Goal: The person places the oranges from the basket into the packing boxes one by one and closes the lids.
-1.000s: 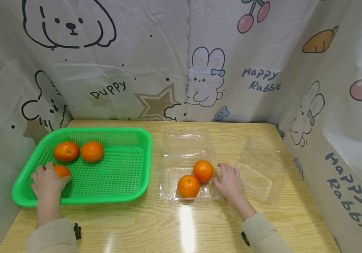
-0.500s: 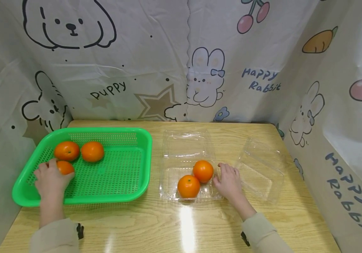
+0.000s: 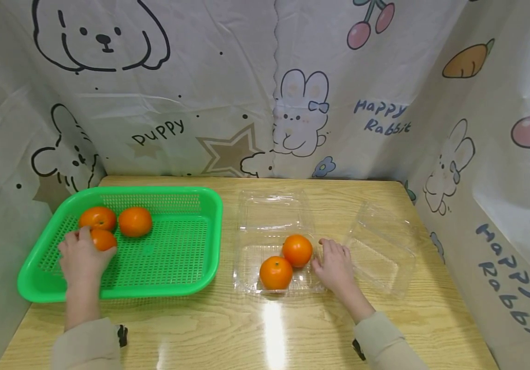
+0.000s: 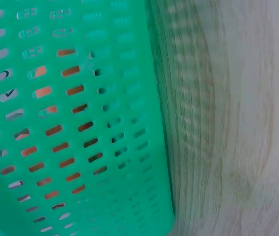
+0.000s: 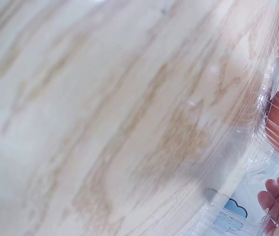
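In the green basket (image 3: pixel 163 292), the left hand (image 3: pixel 83 259) gripped an orange (image 3: pixel 104 240)

At the left of the wooden table (image 3: pixel 200 329), the left hand had its fingers clamped on that orange, fingertips on the far left side and thumb on the near right. The hand hid part of the fruit, so it could not be told whether it touched the basket floor. Just behind it in the basket sat 2 more oranges, a left fruit (image 3: pixel 97 218) and a right fruit (image 3: pixel 135 222). From the left wrist, orange colour showed through the holes of the basket's side; the fingers were hidden there.

Near the middle of the table, a clear box (image 3: pixel 246 280) lay with its lid (image 3: pixel 271 211) open toward the back wall. Inside were a front orange (image 3: pixel 276 273) and a rear orange (image 3: pixel 297 250), close together toward the right.

At the box's right edge, the right hand (image 3: pixel 335 262) was relaxed, its fingers close together and the thumb apart, gripping nothing. Farther right lay another clear container (image 3: pixel 380 252). Cloth (image 3: pixel 227 61) printed with cartoon animals hung behind.
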A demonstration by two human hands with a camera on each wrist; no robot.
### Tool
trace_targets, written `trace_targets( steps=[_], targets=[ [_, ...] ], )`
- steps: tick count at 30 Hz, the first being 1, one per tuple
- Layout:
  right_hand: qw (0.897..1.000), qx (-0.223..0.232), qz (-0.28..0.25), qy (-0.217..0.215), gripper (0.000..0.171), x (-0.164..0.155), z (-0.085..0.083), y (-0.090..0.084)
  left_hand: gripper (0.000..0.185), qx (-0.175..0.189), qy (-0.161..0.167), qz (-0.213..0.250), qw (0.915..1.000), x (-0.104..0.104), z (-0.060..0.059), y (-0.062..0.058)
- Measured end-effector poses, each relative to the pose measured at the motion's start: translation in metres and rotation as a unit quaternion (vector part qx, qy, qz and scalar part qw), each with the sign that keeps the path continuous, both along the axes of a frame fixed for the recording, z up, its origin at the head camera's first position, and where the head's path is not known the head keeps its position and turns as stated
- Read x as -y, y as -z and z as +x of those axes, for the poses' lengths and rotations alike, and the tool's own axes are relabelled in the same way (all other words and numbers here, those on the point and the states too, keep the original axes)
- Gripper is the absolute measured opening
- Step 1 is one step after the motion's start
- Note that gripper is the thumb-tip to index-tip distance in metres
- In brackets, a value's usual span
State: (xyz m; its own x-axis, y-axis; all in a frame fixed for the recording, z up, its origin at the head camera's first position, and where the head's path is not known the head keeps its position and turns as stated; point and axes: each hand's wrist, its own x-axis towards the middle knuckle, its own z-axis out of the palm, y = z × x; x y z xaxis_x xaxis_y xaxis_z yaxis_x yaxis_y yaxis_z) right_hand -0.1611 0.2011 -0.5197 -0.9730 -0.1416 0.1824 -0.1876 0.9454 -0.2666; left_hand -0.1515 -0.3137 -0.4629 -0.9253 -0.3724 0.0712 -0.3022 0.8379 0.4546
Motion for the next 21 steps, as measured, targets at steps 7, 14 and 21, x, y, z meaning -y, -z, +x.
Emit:
trace_targets(
  steps=[7, 14, 21],
  targets=[
    [1.000, -0.001, 0.003, 0.000, 0.046, 0.000, 0.000, 0.000, 0.071, -0.011, 0.007, 0.003, 0.9999, -0.008, -0.003, -0.004],
    [1.000, -0.001, 0.001, 0.000, 0.046, 0.000, 0.000, 0.001, 0.073, -0.029, 0.014, 0.011, 0.9994, -0.016, -0.006, -0.006],
    [1.000, -0.001, -0.002, 0.000, 0.046, 0.000, 0.000, 0.001, 0.071, -0.043, 0.018, 0.017, 0.9988, -0.026, -0.008, -0.013]
  ],
)
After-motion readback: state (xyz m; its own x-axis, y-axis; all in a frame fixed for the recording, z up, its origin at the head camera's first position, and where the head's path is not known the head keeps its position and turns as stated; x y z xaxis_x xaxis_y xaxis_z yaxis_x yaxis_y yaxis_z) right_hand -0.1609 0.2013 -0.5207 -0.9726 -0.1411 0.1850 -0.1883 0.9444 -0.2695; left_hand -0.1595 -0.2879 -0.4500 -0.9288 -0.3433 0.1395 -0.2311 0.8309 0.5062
